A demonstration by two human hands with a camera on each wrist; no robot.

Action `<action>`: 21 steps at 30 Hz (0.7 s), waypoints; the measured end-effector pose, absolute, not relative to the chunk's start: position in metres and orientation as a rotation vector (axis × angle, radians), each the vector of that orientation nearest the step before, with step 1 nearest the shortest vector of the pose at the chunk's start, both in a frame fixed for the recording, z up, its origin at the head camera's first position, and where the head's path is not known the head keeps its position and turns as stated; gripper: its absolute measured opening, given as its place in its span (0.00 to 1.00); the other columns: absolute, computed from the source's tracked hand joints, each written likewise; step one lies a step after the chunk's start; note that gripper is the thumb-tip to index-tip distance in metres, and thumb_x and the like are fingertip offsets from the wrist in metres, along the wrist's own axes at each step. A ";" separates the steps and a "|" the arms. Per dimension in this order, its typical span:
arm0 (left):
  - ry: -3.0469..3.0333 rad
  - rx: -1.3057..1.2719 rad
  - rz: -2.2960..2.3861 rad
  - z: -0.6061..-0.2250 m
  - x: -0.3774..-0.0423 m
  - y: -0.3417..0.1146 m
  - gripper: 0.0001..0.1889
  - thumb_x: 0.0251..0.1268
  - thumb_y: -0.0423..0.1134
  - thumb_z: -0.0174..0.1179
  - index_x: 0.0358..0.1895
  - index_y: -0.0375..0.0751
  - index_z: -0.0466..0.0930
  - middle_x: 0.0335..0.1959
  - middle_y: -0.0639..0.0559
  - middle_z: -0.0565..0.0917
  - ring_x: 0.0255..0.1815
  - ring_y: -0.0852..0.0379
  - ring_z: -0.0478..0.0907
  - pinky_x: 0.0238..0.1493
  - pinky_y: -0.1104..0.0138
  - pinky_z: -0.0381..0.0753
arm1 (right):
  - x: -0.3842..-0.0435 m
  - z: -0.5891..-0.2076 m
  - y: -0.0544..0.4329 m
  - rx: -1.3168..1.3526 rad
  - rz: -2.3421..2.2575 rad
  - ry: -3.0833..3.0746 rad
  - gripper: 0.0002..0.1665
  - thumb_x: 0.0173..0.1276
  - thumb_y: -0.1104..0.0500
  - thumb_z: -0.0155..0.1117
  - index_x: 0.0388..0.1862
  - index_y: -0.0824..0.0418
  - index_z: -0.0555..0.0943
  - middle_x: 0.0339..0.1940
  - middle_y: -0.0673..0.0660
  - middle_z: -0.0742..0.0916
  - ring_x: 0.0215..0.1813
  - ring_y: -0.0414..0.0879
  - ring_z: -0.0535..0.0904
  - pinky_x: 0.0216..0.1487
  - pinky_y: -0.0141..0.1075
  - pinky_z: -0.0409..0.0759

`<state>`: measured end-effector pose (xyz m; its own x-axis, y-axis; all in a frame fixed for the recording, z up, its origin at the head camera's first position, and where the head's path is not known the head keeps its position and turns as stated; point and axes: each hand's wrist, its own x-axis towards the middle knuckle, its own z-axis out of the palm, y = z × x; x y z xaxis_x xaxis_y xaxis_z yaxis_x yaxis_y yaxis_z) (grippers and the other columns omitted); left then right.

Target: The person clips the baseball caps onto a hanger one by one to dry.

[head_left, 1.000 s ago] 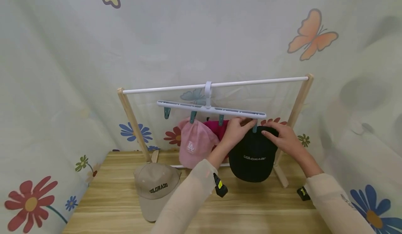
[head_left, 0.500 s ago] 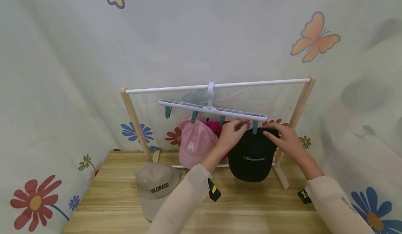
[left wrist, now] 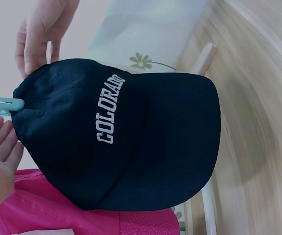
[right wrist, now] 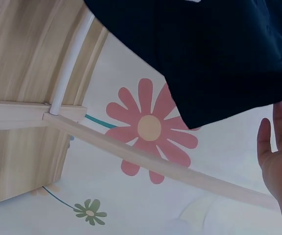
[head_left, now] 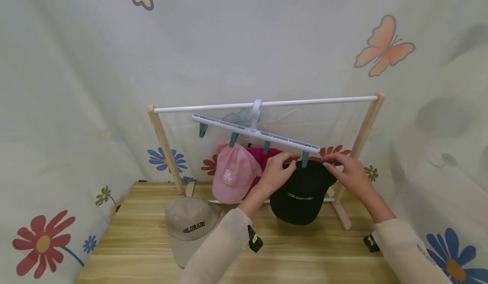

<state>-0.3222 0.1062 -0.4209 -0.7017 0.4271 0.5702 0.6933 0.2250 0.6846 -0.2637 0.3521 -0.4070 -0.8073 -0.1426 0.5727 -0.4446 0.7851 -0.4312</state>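
Observation:
A black cap (head_left: 301,195) lettered COLORADO hangs by its top edge from a teal clip (head_left: 305,158) at the right end of a white clip hanger (head_left: 236,128). My left hand (head_left: 275,171) pinches the cap's upper left edge beside the clip, as the left wrist view also shows. On the other side, my right hand (head_left: 348,174) pinches the upper right edge, thumb in front and fingers partly hidden behind. The hanger slopes down to the right. From its other clips hang a pink LA cap (head_left: 232,171) and a magenta cap (head_left: 263,156), partly covered.
A beige COLORADO cap (head_left: 190,224) lies on the wooden table (head_left: 289,258) at the left. The hanger hooks over the white rod (head_left: 320,101) of a wooden-legged rack. The leftmost clip (head_left: 203,130) holds nothing. A flower-print curtain (head_left: 305,42) surrounds the table.
The hanger's right end has dipped and its left end has risen. The black cap has shifted slightly down and left. My left hand has moved from the clip to the cap's edge.

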 end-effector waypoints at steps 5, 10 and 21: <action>-2.215 -1.057 -1.421 -0.428 -0.322 0.096 0.14 0.73 0.33 0.59 0.58 0.42 0.84 0.55 0.53 0.87 0.57 0.62 0.82 0.60 0.72 0.77 | -0.260 -0.412 0.352 0.463 0.782 -2.440 0.09 0.70 0.65 0.69 0.48 0.62 0.86 0.42 0.56 0.90 0.44 0.53 0.86 0.44 0.21 0.77; -2.220 -1.065 -1.328 -0.434 -0.320 0.082 0.13 0.73 0.32 0.59 0.57 0.40 0.84 0.54 0.51 0.86 0.56 0.60 0.82 0.60 0.72 0.77 | -0.253 -0.420 0.354 0.433 0.770 -2.471 0.09 0.71 0.63 0.68 0.49 0.62 0.85 0.43 0.58 0.90 0.41 0.52 0.84 0.41 0.31 0.83; -2.258 -1.088 -1.246 -0.450 -0.314 0.059 0.14 0.75 0.35 0.57 0.58 0.40 0.83 0.57 0.49 0.85 0.62 0.57 0.80 0.66 0.68 0.74 | -0.229 -0.451 0.363 0.392 0.847 -2.509 0.10 0.74 0.61 0.65 0.51 0.63 0.83 0.43 0.57 0.88 0.43 0.41 0.81 0.44 0.24 0.80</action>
<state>-0.3136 0.0594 -0.4496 -0.6486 0.4594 0.6069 0.7583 0.3216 0.5670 -0.2294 0.3631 -0.4506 -0.8531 -0.1181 0.5082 -0.4019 0.7699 -0.4958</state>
